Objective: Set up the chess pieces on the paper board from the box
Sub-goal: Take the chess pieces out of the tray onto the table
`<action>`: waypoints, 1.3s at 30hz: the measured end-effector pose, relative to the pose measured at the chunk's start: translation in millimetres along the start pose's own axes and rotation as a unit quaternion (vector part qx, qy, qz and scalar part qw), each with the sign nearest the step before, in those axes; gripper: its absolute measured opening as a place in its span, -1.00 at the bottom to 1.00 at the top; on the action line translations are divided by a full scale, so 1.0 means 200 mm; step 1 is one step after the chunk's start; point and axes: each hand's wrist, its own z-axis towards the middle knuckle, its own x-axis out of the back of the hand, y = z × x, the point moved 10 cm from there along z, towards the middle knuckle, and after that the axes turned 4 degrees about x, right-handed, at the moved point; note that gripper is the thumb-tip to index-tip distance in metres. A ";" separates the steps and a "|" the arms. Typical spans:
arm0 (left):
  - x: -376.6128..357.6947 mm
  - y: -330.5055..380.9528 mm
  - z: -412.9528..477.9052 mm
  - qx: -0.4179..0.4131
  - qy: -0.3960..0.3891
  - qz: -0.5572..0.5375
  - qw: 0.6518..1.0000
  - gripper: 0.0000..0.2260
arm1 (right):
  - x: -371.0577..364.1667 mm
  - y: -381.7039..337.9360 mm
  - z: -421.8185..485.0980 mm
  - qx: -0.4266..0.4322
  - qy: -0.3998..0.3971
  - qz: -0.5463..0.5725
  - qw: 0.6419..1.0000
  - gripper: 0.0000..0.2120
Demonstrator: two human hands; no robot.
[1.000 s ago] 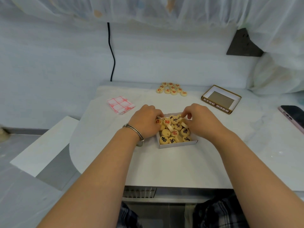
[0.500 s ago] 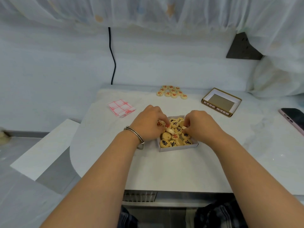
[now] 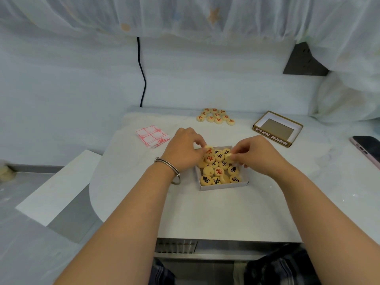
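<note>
While my left fingertips (image 3: 202, 145) pinch one pale disc at the box's far left corner, my right fingertips (image 3: 234, 154) close on another disc, tipped on edge, over the far right side of the pile. My left hand (image 3: 183, 149) curls in from the left wall of the box with a metal bangle (image 3: 168, 167) around its wrist, and my right hand (image 3: 255, 153) reaches in from the right, both hovering low over the contents. Beneath them the white box (image 3: 223, 186) sits near the middle of the white table (image 3: 205, 212), filled with round wooden chess pieces (image 3: 219, 171) heaped loosely, most marked in black, a few in red. Farther out, a cluster of red-marked pieces (image 3: 214, 116) lies flat by the table's far edge, well apart from the box. To the left of my hands the paper board (image 3: 152, 136) lies folded, its red grid showing. To the right the box lid (image 3: 277, 128) rests upside down, and a phone (image 3: 368, 149) lies at the right edge. A black cable (image 3: 141, 75) hangs down the wall behind.
</note>
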 end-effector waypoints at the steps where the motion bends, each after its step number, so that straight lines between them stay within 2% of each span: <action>1: 0.01 -0.02 0.01 0.009 0.005 0.007 1.000 -0.86 | -0.01 -0.03 -0.01 0.014 0.001 -0.006 1.000 -0.98; 6: -0.06 -0.12 0.02 0.055 -0.027 0.075 0.995 -0.81 | -0.13 -0.12 -0.03 0.062 -0.041 -0.121 0.990 -0.96; 9: -0.08 -0.14 0.02 0.074 -0.031 0.071 0.994 -0.80 | -0.18 -0.13 -0.03 0.076 -0.067 -0.154 0.983 -0.94; 18: -0.04 -0.15 0.04 0.083 -0.009 0.070 0.994 -0.82 | -0.23 -0.17 -0.04 0.081 -0.058 -0.250 0.963 -0.78; 21: -0.02 -0.17 0.04 0.084 -0.007 0.070 0.994 -0.82 | -0.24 -0.15 -0.02 0.072 -0.061 -0.280 0.955 -0.79; 24: -0.01 -0.18 0.03 0.077 -0.012 0.083 0.994 -0.81 | -0.25 -0.13 0.00 0.063 -0.061 -0.298 0.950 -0.84; 28: 0.00 -0.15 0.03 0.048 -0.007 0.069 0.996 -0.73 | -0.25 -0.14 0.01 0.063 -0.059 -0.333 0.939 -0.70; 32: -0.04 -0.13 0.03 0.028 -0.030 0.083 0.996 -0.63 | -0.26 -0.14 0.01 0.058 -0.075 -0.344 0.934 -0.65; 39: -0.03 -0.13 0.03 0.021 0.002 0.070 0.997 -0.83 | -0.24 -0.14 0.00 0.048 -0.085 -0.303 0.948 -0.68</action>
